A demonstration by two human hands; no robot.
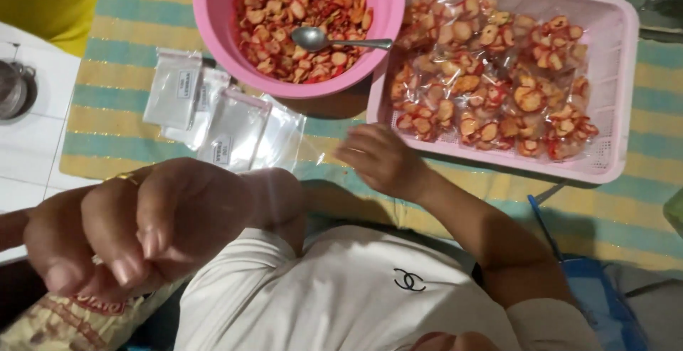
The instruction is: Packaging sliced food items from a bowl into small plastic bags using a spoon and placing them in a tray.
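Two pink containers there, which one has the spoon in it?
The round pink bowl: spoon lies on its loose chips. The rectangular pink basket holds bagged chips only.

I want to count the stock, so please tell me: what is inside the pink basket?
The pink basket holds small clear bags of red-edged chips, piled in overlapping layers. The bags underneath and most of the basket floor are covered, so no exact count is possible.

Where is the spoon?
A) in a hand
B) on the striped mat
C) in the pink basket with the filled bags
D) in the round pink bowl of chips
D: the metal spoon lies on the chips inside the round pink bowl, its handle pointing toward the pink basket.
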